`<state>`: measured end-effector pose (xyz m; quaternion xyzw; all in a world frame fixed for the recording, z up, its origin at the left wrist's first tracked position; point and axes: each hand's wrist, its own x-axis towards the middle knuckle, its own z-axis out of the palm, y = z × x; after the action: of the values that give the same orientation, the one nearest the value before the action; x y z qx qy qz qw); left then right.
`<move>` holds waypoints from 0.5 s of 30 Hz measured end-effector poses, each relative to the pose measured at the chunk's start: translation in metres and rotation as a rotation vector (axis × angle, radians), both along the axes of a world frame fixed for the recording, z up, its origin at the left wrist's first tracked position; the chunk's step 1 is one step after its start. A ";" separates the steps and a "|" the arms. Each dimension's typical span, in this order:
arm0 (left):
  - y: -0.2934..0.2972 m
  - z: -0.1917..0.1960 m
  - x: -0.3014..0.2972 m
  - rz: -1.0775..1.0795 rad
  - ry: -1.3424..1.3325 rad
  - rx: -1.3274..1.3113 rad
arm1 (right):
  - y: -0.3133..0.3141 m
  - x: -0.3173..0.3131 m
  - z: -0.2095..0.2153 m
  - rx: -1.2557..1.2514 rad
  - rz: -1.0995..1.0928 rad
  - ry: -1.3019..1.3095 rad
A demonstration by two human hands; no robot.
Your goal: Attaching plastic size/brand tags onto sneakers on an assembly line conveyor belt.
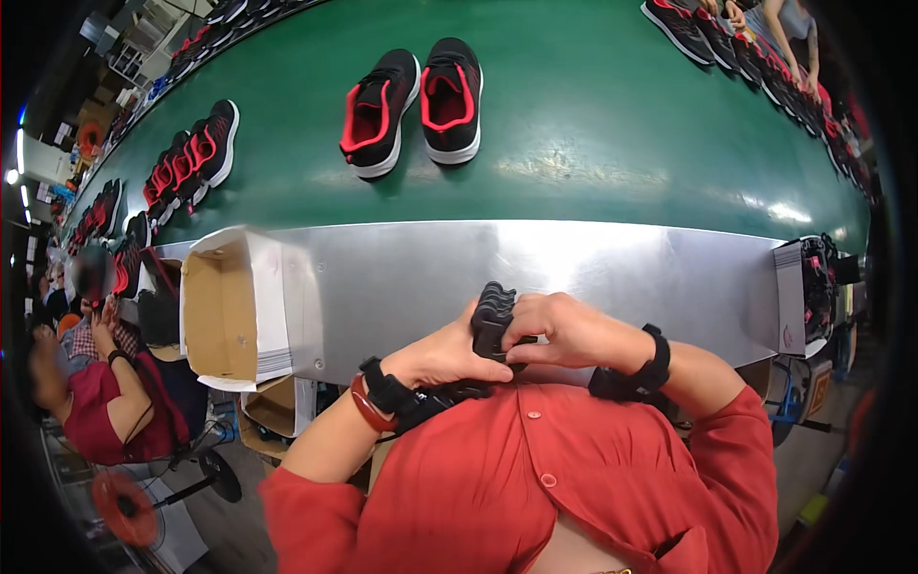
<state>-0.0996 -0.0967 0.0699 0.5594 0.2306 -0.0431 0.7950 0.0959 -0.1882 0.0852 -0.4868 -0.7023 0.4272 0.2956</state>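
Observation:
Close to my chest, both hands hold a black ridged object (492,316), likely a shoe sole seen from below. My left hand (445,354) grips its lower part from the left. My right hand (559,330) closes over it from the right. Both wrists wear black bands; the left also has a dark red bangle. The hands hover over the near edge of a steel counter (535,273). Beyond the counter, a pair of black sneakers with red lining (413,100) stands on the green conveyor belt (593,124).
An open cardboard shoe box (234,306) stands on the counter's left end. Several more black and red sneakers (191,158) line the belt at left and far right (765,67). Another person in red (105,402) sits at left. A box of shoes (808,292) sits at right.

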 end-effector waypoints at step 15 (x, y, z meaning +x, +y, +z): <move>0.009 0.032 0.011 -0.269 0.009 0.850 | -0.029 0.043 0.005 0.417 0.025 -0.441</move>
<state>-0.0886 -0.0874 0.1019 0.8613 0.1567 -0.0501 0.4808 0.1389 -0.2175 0.0904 -0.4879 -0.8280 0.1613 0.2245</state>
